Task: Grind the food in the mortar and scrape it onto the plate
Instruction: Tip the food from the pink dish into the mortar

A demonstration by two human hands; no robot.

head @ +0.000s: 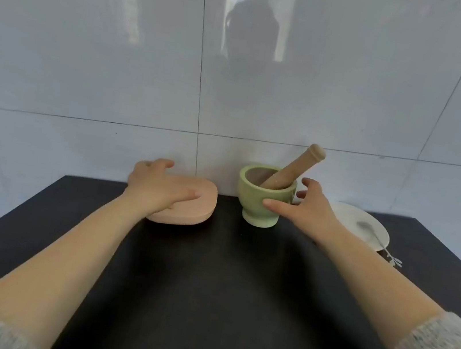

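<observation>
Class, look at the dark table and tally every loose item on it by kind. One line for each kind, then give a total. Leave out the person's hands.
Mortar, green: 1
Pestle, wooden, leaning in the mortar: 1
Plate, white: 1
Spoon, resting on the plate: 1
Pink lidded container: 1
Total: 5

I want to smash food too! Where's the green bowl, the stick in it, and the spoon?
green bowl (259,206): head view, on its outer front wall.
stick (290,167): head view, on the middle of its wooden shaft.
spoon (363,225): head view, on its scoop end, lying on the white plate (347,212).
</observation>
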